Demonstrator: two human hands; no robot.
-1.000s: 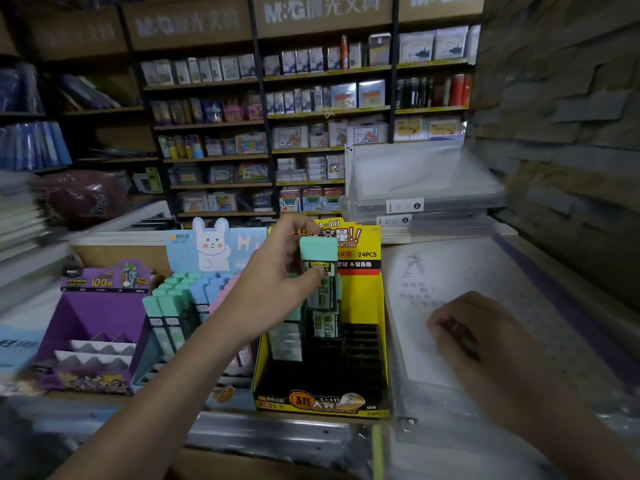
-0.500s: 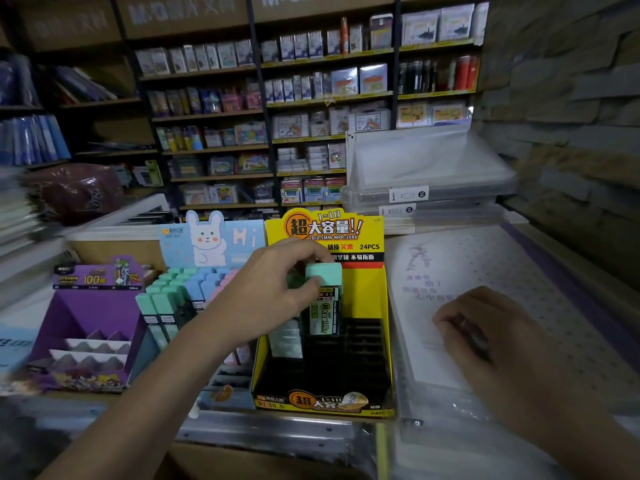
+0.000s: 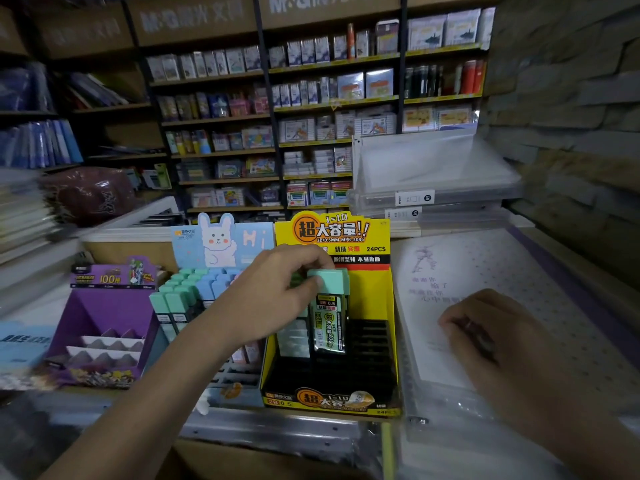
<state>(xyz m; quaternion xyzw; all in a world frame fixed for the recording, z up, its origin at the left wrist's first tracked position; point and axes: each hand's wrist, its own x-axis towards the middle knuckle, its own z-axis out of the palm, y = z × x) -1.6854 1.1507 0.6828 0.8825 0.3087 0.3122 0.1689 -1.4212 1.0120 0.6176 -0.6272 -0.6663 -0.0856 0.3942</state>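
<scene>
The right hand (image 3: 485, 337) rested with fingers curled on the notebook (image 3: 519, 271), right of the yellow display box (image 3: 379, 299); whether it held anything could not be told. The left hand (image 3: 273, 299) pinched the mint cap of the lead case (image 3: 329, 323), which stood upright in the box's rear slots. Stocked shelves (image 3: 311, 143) stood behind the box.

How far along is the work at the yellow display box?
Done: a few cases stand in the back-left of the yellow box. In hand: the left hand pinches a mint-capped case by its cap, low over the slots, seemingly going in. Left: most black slots look empty. The right hand rests curled on the notebook; whether it holds more is unclear.
</scene>
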